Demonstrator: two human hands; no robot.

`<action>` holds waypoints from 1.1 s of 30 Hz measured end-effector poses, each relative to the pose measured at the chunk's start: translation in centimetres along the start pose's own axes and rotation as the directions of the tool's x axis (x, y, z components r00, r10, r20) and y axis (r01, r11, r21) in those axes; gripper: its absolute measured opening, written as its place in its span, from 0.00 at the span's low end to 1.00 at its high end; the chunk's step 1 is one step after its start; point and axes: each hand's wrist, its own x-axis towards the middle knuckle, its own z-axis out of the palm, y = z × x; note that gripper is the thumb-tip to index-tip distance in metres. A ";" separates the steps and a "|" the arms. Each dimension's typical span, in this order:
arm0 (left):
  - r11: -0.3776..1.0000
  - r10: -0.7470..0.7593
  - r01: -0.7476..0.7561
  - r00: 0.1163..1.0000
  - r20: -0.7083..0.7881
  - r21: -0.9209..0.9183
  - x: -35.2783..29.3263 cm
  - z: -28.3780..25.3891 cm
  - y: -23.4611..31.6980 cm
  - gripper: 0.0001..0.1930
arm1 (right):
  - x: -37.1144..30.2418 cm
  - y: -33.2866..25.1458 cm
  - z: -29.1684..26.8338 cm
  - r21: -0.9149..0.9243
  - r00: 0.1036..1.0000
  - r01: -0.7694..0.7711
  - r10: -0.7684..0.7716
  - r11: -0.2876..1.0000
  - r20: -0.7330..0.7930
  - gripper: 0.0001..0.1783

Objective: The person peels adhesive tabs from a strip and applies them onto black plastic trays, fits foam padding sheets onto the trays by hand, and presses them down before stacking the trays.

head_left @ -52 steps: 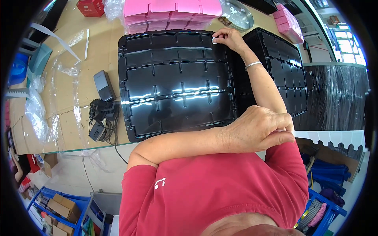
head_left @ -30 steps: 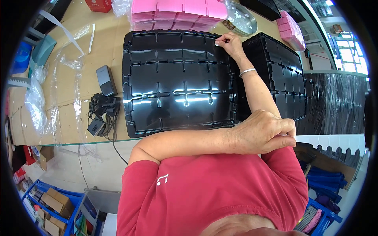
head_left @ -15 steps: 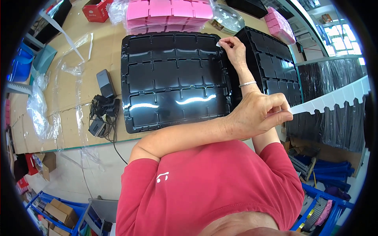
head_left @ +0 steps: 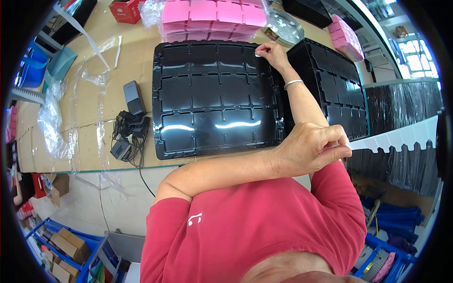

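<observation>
A black plastic tray with moulded compartments lies in front of me. My right hand, with a thin bracelet on the wrist, reaches to its far right corner. A small white piece is pinched between thumb and finger there, at the tray's surface; whether it is pressed down I cannot tell. Crossing my chest to the right, my left arm ends in my left hand, closed on one end of a white notched strip. The strip's far end runs out at the right edge of view.
A stack of black trays stands close on the right. Pink blocks in clear wrap sit behind the tray. On the left lie a dark grey handheld device, tangled black cables and clear plastic film. A red box stands at the far left.
My right hand has moved a little left, carrying the small white piece inward over the tray's far right corner. The left hand keeps the strip, which hangs slightly lower. The whole view has shifted slightly.
</observation>
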 end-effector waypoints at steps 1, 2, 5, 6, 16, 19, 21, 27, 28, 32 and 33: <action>1.000 0.006 -0.006 1.000 -0.017 0.010 0.0 -0.2 0.0 0.09 | -0.1 0.1 0.2 0.053 1.000 -0.022 0.021 0.998 0.013 0.08; 1.000 0.001 -0.001 1.000 -0.026 0.011 0.1 -0.6 0.0 0.09 | 0.1 0.2 0.4 0.054 1.000 -0.021 0.020 0.998 0.024 0.08; 0.998 -0.049 0.047 0.998 -0.045 -0.044 0.6 -1.0 -0.3 0.08 | 0.5 0.6 0.5 0.060 0.999 0.032 -0.032 0.998 0.008 0.12; 0.998 -0.049 0.047 0.998 -0.048 -0.049 0.6 -1.1 -0.2 0.08 | 0.4 0.8 0.4 0.056 0.999 0.029 -0.029 0.998 0.012 0.12; 0.998 -0.044 0.046 0.999 0.031 -0.053 1.2 -0.9 -0.7 0.07 | 0.5 0.1 -0.9 0.113 0.996 0.018 -0.027 0.993 0.081 0.18; 0.996 -0.075 0.076 0.996 0.040 -0.037 1.4 -1.2 -0.7 0.08 | 1.9 0.4 -2.3 0.242 0.976 -0.064 0.010 0.968 0.217 0.16; 0.997 -0.078 0.079 0.996 0.042 -0.016 1.3 -1.4 -0.9 0.09 | 2.2 0.2 -2.2 0.155 0.977 -0.084 0.051 0.984 0.206 0.15; 0.990 -0.131 0.135 0.987 0.095 -0.042 1.9 -2.3 -0.8 0.08 | 1.8 -0.3 -2.0 -0.037 0.984 -0.022 0.028 0.999 0.177 0.11; 0.990 -0.127 0.131 0.987 0.095 -0.042 1.9 -2.4 -0.9 0.08 | 1.8 -0.9 -1.8 -0.072 0.986 -0.030 0.042 0.997 0.161 0.11; 0.994 -0.107 0.109 0.989 0.100 -0.016 1.6 -2.4 -0.9 0.08 | 0.4 -1.4 -2.2 -0.076 0.986 0.102 -0.091 0.992 0.141 0.10; 0.995 -0.095 0.098 0.992 0.089 -0.034 1.5 -2.4 -1.0 0.09 | 0.5 -1.5 -2.4 -0.085 0.983 0.064 -0.048 0.994 0.175 0.10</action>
